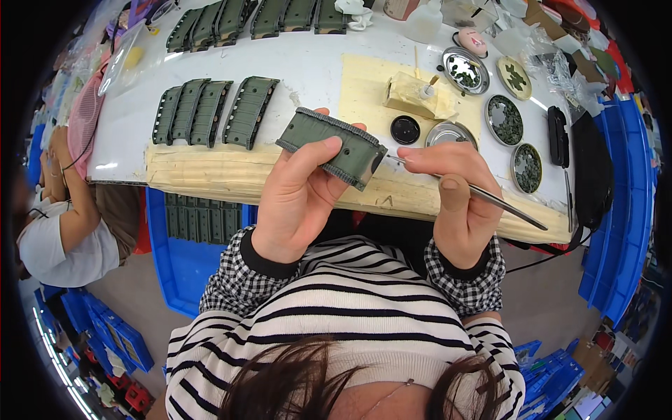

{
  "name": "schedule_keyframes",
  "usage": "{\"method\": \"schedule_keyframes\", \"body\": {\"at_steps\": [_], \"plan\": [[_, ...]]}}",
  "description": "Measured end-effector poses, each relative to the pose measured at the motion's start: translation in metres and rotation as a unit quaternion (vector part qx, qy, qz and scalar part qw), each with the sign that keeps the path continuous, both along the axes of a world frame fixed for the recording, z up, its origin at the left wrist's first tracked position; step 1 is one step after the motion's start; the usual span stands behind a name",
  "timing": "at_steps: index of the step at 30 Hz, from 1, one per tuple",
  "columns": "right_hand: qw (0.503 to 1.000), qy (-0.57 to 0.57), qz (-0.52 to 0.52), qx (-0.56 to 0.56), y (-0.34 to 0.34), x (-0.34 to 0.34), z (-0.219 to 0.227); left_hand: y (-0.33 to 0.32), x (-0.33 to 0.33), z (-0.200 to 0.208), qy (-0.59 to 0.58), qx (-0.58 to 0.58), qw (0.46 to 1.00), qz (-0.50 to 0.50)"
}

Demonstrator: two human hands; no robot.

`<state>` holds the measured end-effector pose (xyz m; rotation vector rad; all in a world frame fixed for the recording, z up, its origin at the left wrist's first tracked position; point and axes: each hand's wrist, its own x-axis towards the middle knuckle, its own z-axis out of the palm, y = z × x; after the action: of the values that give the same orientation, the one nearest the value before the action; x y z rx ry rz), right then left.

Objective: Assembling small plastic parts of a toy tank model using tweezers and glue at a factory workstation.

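My left hand (299,192) grips a curved dark green plate (325,143) with ribbed long edges, tilted above the padded table edge. Its right end bears a brown and black patch. Between the fingers of my right hand (462,192) is a thin metal tool (500,201) like a tweezer or a spatula; its kind is not clear. The tool's tip points at the right end of the plate, very close to it. Whether they touch I cannot tell. Several similar green plates (250,112) lie on the white table to the left.
Round dishes of small green pieces (504,119) stand at the right, near a yellow-wrapped block (418,98) and a black lid (404,129). More plates (283,15) line the far side. A blue crate (182,262) holds plates below. Another person (66,231) sits at the left.
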<state>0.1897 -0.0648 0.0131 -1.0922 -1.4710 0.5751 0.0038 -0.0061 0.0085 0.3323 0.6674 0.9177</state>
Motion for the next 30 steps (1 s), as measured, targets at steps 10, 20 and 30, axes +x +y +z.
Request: {"method": "schedule_keyframes", "body": {"at_steps": [10, 20, 30], "plan": [[0.999, -0.028, 0.019, -0.012, 0.0026, 0.0009, 0.0008, -0.0026, 0.003, -0.0007, 0.005, 0.003, 1.0, -0.007], [0.999, -0.028, 0.018, -0.016, 0.0022, 0.0011, 0.0011, -0.0029, 0.0033, -0.0014, 0.008, -0.002, 1.0, -0.009], [0.998, -0.047, 0.019, -0.025, 0.0017, 0.0008, 0.0045, -0.004, 0.0041, -0.0015, 0.018, -0.004, 1.0, -0.006]]}}
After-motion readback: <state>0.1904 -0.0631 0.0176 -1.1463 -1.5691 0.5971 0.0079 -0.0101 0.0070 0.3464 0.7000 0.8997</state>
